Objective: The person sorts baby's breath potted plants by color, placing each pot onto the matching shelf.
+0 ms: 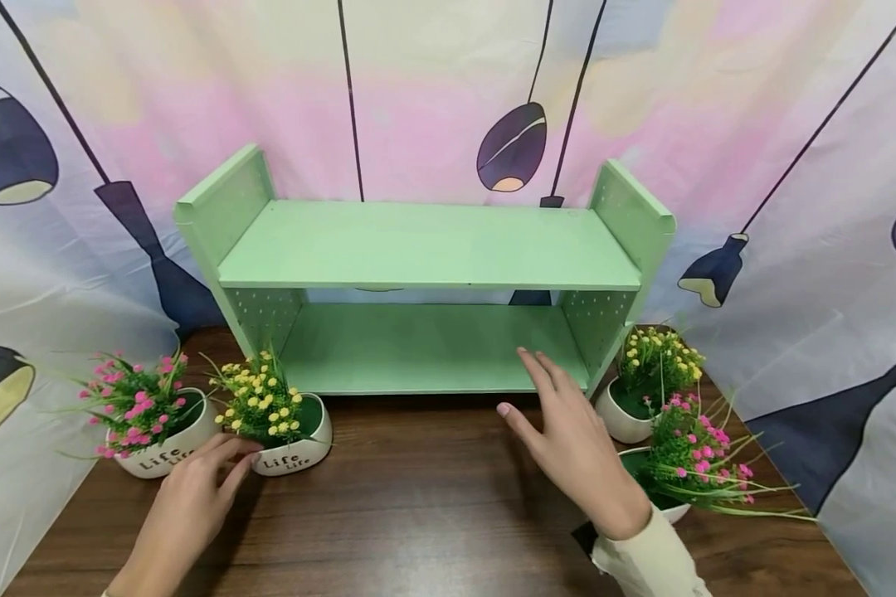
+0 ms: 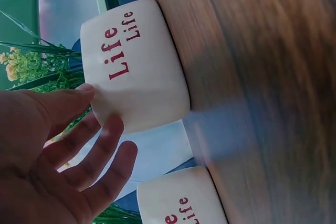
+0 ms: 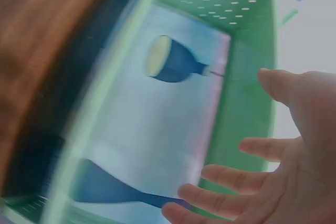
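My left hand [image 1: 197,489] is at the left end of a white pot of yellow flowers [image 1: 261,398]. In the left wrist view, its thumb and fingertips pinch the end of this white pot [image 2: 134,66], which bears the red word "Life". A similar pot with pink flowers [image 1: 142,406] stands just left of it, partly behind the wrist. My right hand [image 1: 575,439] hovers with spread fingers before the right half of a green two-tier shelf [image 1: 433,245]. Nothing is in its palm in the right wrist view, where the green shelf [image 3: 247,77] looks blurred.
Right of the shelf stand another pot of yellow flowers [image 1: 630,406] and one of pink flowers [image 1: 690,464], the latter close beside the right wrist. All rest on a dark wooden table [image 1: 418,497]. A printed curtain [image 1: 433,99] hangs behind and along both sides.
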Action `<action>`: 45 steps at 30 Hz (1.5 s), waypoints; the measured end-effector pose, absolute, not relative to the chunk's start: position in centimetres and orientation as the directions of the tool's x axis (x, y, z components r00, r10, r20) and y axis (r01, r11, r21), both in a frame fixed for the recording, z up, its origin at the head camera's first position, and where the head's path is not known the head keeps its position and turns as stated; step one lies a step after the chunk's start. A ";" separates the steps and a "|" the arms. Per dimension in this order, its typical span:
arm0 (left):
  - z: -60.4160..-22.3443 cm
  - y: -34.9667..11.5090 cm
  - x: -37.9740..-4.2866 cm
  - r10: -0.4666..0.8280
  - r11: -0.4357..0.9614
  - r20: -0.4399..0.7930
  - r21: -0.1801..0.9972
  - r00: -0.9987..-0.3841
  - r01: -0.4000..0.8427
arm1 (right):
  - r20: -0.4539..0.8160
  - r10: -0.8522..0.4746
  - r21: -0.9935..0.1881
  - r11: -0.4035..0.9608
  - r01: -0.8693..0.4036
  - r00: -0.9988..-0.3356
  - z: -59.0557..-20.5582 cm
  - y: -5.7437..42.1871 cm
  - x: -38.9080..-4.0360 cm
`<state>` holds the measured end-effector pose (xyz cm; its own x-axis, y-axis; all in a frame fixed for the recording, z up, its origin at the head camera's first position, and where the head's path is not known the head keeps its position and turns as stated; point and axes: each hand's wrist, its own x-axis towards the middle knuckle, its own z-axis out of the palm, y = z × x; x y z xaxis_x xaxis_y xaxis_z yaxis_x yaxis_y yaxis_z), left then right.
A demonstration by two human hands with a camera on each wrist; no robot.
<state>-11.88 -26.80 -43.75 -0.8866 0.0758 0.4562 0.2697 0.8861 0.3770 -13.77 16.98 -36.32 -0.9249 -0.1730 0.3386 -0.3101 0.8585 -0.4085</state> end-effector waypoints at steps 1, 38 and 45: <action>-43.8 -26.9 -11.9 0.079 0.884 0.460 0.378 -0.885 0.275 | 0.351 -0.177 -0.400 0.860 -0.318 -0.920 -35.6 17.3 -13.4; -44.0 -26.2 -12.6 0.076 0.882 0.517 0.364 -0.853 0.299 | 0.642 0.079 -0.507 0.790 -0.345 -0.763 -22.6 28.4 -21.1; -44.3 -26.4 -12.1 0.039 0.878 0.492 0.399 -0.870 0.265 | 0.650 0.122 -0.610 0.672 -0.420 -0.750 -23.4 28.6 -22.1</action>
<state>-12.15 -26.37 -44.25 -0.8696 0.0388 0.4922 0.2652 0.8776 0.3994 -22.05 28.58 -23.40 -0.7499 0.1224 0.6501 -0.4196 0.6717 -0.6105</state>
